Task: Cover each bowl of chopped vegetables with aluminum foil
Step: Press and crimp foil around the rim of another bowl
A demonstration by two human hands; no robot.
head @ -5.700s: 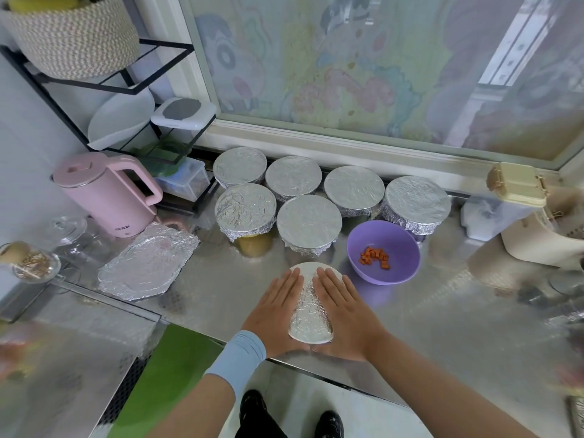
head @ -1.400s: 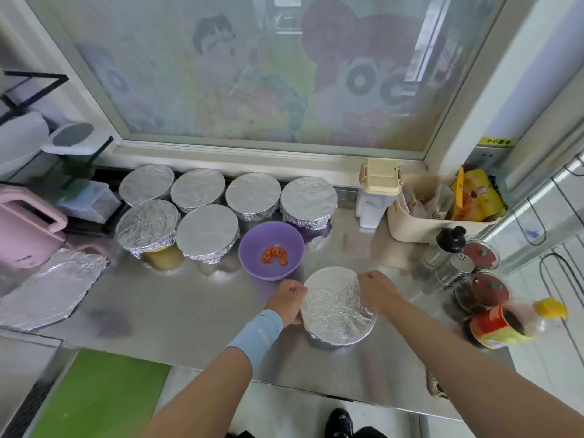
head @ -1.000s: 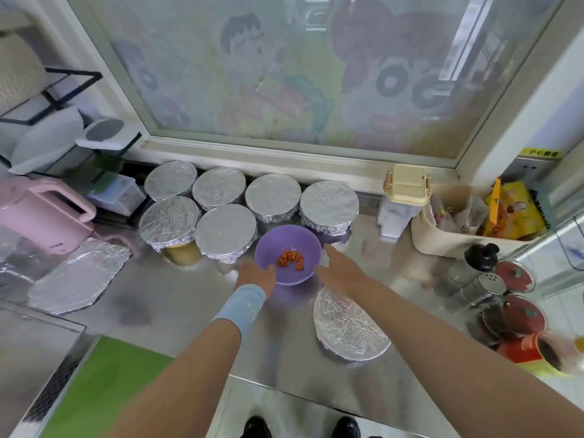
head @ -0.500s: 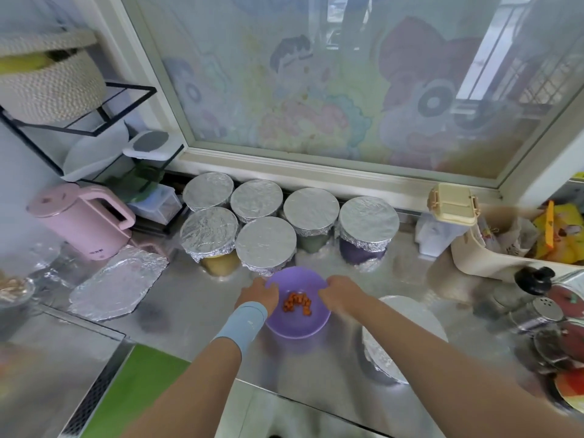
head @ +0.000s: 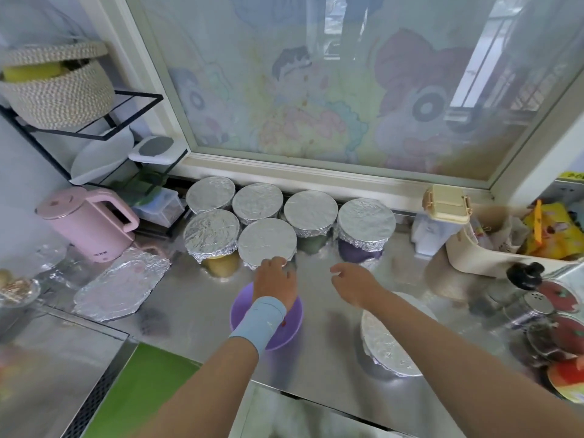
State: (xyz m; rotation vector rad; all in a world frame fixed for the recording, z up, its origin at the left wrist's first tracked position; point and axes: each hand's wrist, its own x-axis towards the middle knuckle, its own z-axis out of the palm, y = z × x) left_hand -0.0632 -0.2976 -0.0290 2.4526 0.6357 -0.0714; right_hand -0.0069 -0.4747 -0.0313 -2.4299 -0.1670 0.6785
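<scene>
Head view: left hand (head: 275, 279) & right hand (head: 354, 284) loose, fingers (head: 273, 263) hold nothing. Foil sheet (head: 121, 286) looks thin, light, crumples easy; take by 2 edges.

Purple bowl (head: 241, 309); crinkled silver foil (head: 267, 240) caps the other bowls. Pale blue wristband (head: 259, 320). Pink kettle (head: 85, 222), bright green mat (head: 142, 390), speckled beige woven basket (head: 57, 90), cream lidded box (head: 445, 205). Faded pastel cartoon figures pattern the window (head: 316, 105). Grey metal counter (head: 328, 343).
</scene>
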